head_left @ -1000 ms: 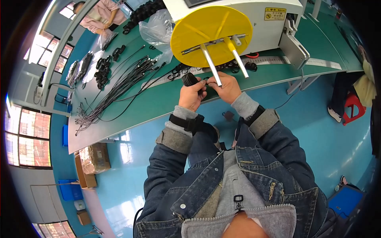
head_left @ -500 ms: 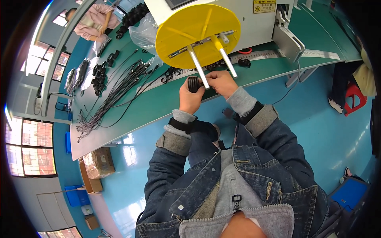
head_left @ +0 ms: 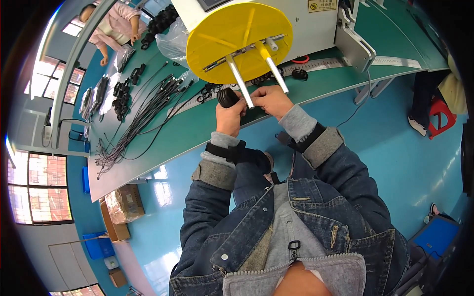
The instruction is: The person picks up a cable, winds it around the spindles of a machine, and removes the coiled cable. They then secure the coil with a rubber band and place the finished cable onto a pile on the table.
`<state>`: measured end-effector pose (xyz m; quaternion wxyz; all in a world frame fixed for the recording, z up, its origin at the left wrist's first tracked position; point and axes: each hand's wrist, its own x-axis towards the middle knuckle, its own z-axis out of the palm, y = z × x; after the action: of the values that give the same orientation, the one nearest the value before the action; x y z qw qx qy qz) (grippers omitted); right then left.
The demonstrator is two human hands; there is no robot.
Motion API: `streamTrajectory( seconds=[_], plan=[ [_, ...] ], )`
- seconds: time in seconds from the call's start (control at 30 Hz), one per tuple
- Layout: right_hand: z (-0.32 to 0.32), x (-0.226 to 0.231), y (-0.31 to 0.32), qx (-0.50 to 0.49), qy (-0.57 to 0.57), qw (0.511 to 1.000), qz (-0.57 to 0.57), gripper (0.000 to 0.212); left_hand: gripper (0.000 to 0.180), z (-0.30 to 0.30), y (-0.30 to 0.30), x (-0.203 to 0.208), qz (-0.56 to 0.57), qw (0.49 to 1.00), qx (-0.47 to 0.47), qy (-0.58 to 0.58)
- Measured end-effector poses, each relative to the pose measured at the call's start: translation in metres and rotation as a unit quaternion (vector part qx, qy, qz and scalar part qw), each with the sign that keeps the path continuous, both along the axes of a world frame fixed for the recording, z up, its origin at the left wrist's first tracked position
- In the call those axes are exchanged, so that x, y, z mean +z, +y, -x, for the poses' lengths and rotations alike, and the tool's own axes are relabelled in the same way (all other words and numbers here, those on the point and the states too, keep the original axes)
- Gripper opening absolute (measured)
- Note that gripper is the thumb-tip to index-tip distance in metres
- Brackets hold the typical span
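In front of the winding machine's yellow disc, my left hand is closed round a coiled black cable, which sticks up above the thumb. My right hand is just to the right, its thumb and fingers pinched together. What they grip, if anything, is hidden. Between the two hands the end of a metal rod passes in front and covers part of the fingers. A second rod, yellow at its base, ends just above my right hand.
Long loose cables spread over the green table at left, with black coils beyond. A metal ruler runs under the machine. A co-worker stands far left. At right is a red stool.
The coil in my left hand has turned and tilts further left. Both hands have shifted slightly left, and so has the machine in view. The co-worker's hands have moved apart.
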<state>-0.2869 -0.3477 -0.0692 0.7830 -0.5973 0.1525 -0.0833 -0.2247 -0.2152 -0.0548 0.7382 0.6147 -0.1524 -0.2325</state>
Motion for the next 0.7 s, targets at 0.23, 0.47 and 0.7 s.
streamTrajectory(
  seconds=[0.23, 0.47, 0.7],
  plan=[
    [0.004, -0.002, -0.011, -0.037, -0.038, 0.986, -0.159, 0.010, 0.011, -0.037, 0.009, -0.019, -0.088, 0.982, 0.056, -0.159],
    [0.015, 0.007, -0.001, -0.078, -0.035, 0.991, -0.101, 0.010, 0.017, -0.037, 0.025, 0.012, -0.220, 0.959, -0.009, -0.176],
    [0.022, 0.027, 0.018, 0.052, -0.060, 0.993, -0.089, 0.010, 0.024, -0.021, 0.057, 0.012, 0.163, 0.963, -0.183, 0.108]
  ],
)
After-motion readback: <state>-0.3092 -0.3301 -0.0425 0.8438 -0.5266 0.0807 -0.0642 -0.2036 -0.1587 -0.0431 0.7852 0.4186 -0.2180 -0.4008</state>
